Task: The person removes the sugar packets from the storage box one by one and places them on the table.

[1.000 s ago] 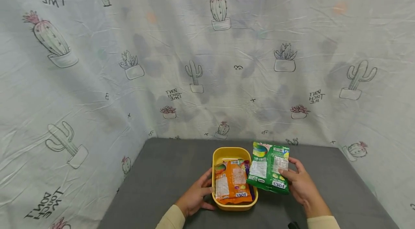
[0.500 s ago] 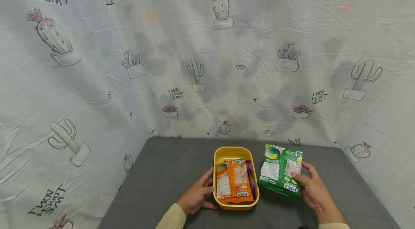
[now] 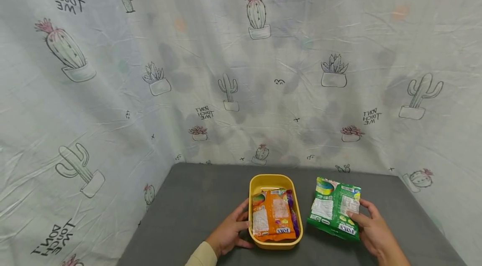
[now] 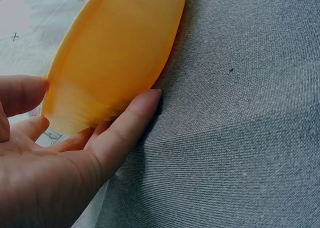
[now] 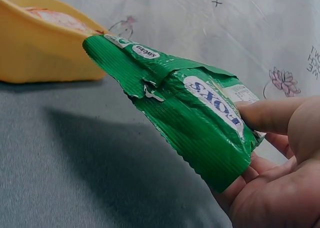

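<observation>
My left hand (image 3: 229, 232) rests against the outer left wall of a yellow plastic container (image 3: 253, 180), its fingers spread along the side. In the left wrist view, fingertips touch the rim and one finger (image 4: 131, 120) lies along the base. Inside the container, an orange Fox's candy bag (image 3: 274, 213) lies over a purple bag (image 3: 295, 220), mostly covered. To the container's right, my right hand (image 3: 376, 228) pinches a green Fox's candy bag (image 3: 335, 207) by its right side, thumb on top. The right wrist view shows that bag (image 5: 200, 113) tilted above the table, casting a shadow.
The grey cloth-covered table (image 3: 211, 190) runs back to a white curtain (image 3: 196, 48) printed with cacti and lettering, which also encloses the left and right sides.
My right hand has carried the green candy bag rightward, away from the container's right rim. The left hand stays against the container. The head view has shifted slightly.
</observation>
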The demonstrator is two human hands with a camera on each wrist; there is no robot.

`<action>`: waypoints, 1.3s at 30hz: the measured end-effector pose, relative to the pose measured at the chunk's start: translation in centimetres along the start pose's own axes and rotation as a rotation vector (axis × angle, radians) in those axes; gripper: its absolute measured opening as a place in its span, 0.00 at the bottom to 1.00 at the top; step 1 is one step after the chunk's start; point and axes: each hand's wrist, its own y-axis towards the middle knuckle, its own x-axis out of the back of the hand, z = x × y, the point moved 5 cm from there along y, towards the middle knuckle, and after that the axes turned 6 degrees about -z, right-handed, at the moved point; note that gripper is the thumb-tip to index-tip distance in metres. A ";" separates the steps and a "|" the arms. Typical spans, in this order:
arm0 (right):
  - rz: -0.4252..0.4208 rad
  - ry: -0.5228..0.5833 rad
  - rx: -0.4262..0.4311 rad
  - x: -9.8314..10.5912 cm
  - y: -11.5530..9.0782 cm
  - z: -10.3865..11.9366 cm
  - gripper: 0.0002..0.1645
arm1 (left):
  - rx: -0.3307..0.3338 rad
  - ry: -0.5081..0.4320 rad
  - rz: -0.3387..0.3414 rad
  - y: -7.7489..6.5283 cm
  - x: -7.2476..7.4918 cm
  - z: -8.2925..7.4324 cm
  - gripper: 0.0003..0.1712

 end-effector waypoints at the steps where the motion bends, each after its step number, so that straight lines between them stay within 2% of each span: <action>1: -0.004 -0.004 0.001 0.1 0.0 -0.1 0.42 | 0.001 0.000 0.001 0.0 0.0 0.0 0.47; 5: -0.002 -0.013 -0.004 0.5 0.0 -0.4 0.45 | 0.005 -0.001 -0.001 0.2 0.1 0.1 0.47; 11: -0.005 -0.013 -0.017 1.0 0.2 -0.7 0.45 | 0.008 -0.003 -0.003 0.2 0.2 0.2 0.47; 18: 0.007 -0.066 -0.029 1.4 0.9 -1.2 0.57 | -0.002 0.007 0.000 0.0 0.1 0.0 0.47; 23: 0.005 -0.099 -0.033 1.8 1.3 -1.9 0.57 | -0.012 0.013 0.002 -0.1 0.1 0.1 0.47; 32: -0.029 -0.139 -0.078 2.2 1.5 -2.6 0.56 | -0.006 0.016 -0.006 0.0 0.1 0.2 0.47; 36: -0.077 -0.186 -0.129 2.5 1.4 -2.6 0.57 | -0.012 -0.013 -0.006 0.1 0.1 0.3 0.48; 39: -0.134 -0.233 -0.129 2.7 1.3 -2.3 0.55 | -0.018 -0.038 -0.013 0.3 0.1 0.3 0.48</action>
